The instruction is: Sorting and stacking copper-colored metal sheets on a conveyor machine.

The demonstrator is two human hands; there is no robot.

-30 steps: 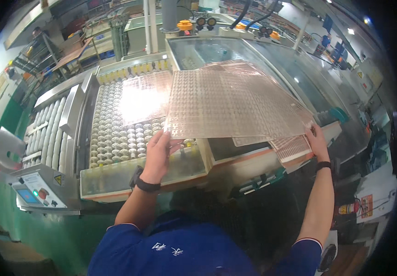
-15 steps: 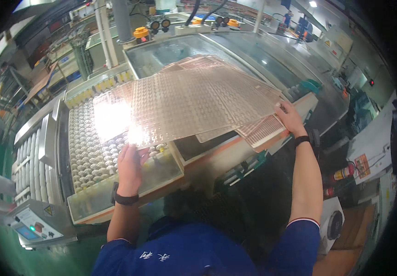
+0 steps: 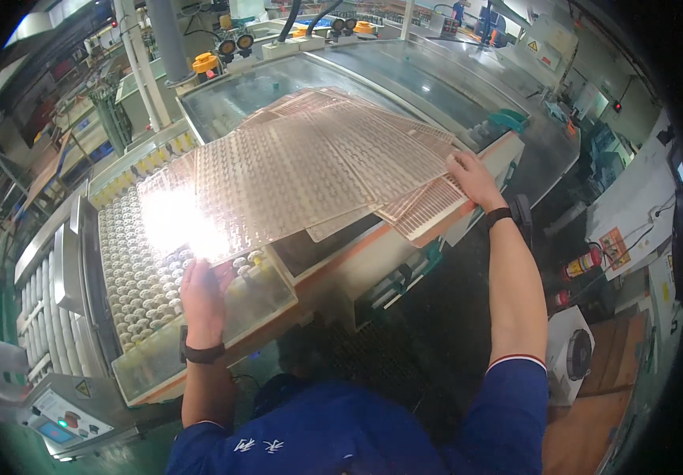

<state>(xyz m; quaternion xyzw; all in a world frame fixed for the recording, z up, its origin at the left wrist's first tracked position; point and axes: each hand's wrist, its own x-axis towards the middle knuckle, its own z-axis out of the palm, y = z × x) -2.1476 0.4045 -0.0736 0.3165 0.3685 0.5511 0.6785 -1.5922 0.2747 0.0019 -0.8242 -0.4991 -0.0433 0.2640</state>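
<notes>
Several thin copper-coloured patterned panels [image 3: 266, 178], looking like circuit board panels, lie fanned and overlapping in front of me. My right hand [image 3: 476, 182] pinches the right corner of an upper panel, thumb on top. At the near left corner, my left hand [image 3: 204, 294] holds the panel edge between fingers and thumb; strong glare hides part of that grip. Beneath the right side, a striped copper panel [image 3: 424, 210] sticks out toward me. The left part of the panels overhangs a bed of pale roller wheels [image 3: 137, 273].
A wet, glass-like machine cover [image 3: 234, 95] spreads behind the panels. Left of the wheels stand a roller conveyor [image 3: 50, 281] and a control box [image 3: 64, 419] with a lit screen. An orange-edged machine rim [image 3: 317, 273] runs before me. Fire extinguishers [image 3: 583, 264] stand at right.
The whole view has shifted, so most things sit farther left. Both hands stay at the panel edges. The seam between the two upper panels now shows more plainly.
</notes>
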